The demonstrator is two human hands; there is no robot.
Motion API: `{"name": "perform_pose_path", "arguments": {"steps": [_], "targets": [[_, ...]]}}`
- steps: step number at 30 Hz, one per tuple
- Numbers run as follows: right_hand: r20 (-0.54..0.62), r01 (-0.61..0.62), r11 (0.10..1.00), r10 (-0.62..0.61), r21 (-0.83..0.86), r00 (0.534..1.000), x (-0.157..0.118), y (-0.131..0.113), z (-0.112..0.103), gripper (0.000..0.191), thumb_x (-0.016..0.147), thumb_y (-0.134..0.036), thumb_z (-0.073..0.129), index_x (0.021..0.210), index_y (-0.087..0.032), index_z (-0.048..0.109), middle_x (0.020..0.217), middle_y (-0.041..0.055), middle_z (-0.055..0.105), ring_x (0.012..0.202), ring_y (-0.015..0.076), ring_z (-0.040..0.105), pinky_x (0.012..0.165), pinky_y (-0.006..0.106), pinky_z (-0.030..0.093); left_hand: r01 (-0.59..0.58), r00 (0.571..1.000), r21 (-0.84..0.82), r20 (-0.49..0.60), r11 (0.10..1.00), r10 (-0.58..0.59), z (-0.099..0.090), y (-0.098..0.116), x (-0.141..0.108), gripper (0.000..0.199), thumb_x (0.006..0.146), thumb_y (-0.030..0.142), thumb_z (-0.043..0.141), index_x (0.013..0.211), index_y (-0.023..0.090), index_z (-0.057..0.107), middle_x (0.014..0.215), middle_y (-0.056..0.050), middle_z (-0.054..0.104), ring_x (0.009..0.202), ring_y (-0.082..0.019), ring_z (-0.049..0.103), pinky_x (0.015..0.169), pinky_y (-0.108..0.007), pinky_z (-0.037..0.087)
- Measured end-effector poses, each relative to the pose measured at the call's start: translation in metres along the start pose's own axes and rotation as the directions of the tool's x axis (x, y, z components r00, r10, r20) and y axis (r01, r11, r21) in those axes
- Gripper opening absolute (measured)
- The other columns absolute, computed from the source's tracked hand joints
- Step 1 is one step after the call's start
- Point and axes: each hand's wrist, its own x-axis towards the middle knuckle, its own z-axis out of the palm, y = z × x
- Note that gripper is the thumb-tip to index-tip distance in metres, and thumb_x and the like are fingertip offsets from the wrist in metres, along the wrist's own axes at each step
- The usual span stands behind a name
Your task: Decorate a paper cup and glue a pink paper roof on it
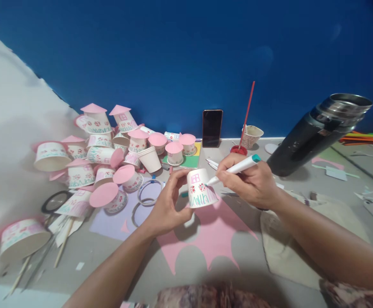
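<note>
A small white paper cup [196, 197], upside down, is gripped at its left side between the thumb and fingers of my left hand [170, 203]. On its wall are a pink window, red flowers and green grass strokes. My right hand [253, 182] holds a white marker [236, 169] with a green end. The marker's tip is at the red flowers on the cup; whether it touches cannot be told. Below the cup lies a pink paper sheet [205, 239] with rounded cut-outs.
Decorated cups with pink paper roofs [80, 174] crowd the left. A phone [212, 128] leans on the blue wall. A dark steel flask [304, 143] stands at right near a cloth [285, 248]. Tape rings [149, 192] lie on purple paper [109, 224].
</note>
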Motion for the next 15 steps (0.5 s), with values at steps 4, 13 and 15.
{"name": "perform_pose_path", "arguments": {"steps": [4,13,15], "targets": [[-0.008,0.002,1.000,-0.002,0.019,1.000,-0.0011,-0.0010,0.0009,0.012,0.095,-0.015,0.063,0.084,-0.019,0.066,0.067,-0.0040,0.063,0.053,0.0084,0.053,0.051,0.023,0.041,0.012,1.000,0.004,-0.004,1.000,-0.012,0.0004,0.0005,0.0002,0.074,0.077,0.011,0.074,0.143,0.031,0.049,0.148,-0.010,0.053,0.144,-0.034,0.051,0.124,-0.057,0.037],[-0.001,-0.018,1.000,0.018,-0.001,1.000,-0.0005,-0.0022,-0.0006,0.013,0.095,-0.016,0.063,0.083,-0.019,0.067,0.065,-0.0033,0.064,0.053,0.0099,0.054,0.052,0.025,0.043,0.000,1.000,0.014,0.002,1.000,0.000,-0.0007,0.0000,0.0001,0.073,0.078,0.012,0.076,0.143,0.032,0.049,0.149,-0.010,0.052,0.143,-0.034,0.051,0.123,-0.055,0.040],[-0.002,-0.007,1.000,0.007,-0.003,1.000,-0.0008,-0.0026,-0.0008,0.012,0.095,-0.016,0.063,0.083,-0.019,0.067,0.067,-0.0028,0.065,0.053,0.0098,0.054,0.051,0.025,0.042,0.006,1.000,0.016,0.000,1.000,-0.006,-0.0009,0.0004,0.0002,0.073,0.078,0.013,0.076,0.143,0.032,0.049,0.149,-0.010,0.052,0.143,-0.034,0.051,0.124,-0.056,0.039]]}}
